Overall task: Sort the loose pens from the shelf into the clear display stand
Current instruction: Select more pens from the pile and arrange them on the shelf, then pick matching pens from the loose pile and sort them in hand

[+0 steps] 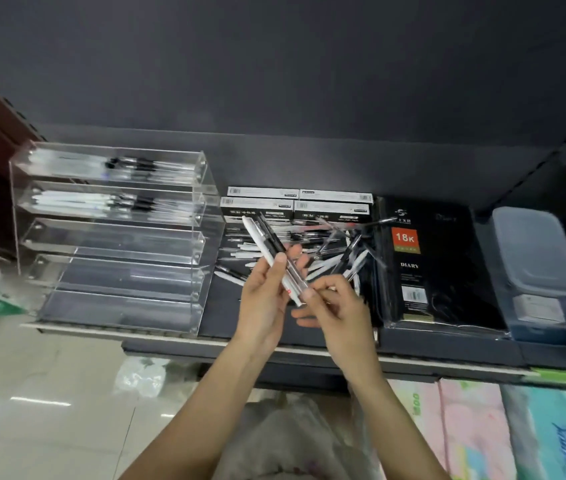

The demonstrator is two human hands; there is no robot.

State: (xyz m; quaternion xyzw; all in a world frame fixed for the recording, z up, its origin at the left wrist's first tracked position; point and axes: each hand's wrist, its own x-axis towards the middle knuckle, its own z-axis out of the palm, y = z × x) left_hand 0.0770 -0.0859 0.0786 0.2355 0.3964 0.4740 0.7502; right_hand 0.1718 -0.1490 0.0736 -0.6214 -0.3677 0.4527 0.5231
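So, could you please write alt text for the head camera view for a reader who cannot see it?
Two bare hands hold a small bundle of pens above a loose pile of pens on a dark shelf; the left hand grips it and the right hand pinches its lower end. A clear display stand at left holds pens in its top two tiers.

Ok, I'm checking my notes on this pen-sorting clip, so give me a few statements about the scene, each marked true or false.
1. The left hand holds a bundle of pens. True.
2. All tiers of the clear display stand hold pens. False: only the top two do.
3. The loose pens lie between the stand and the black diary. True.
4. The right hand rests on the diary. False: its fingers are at the bundle's lower end.
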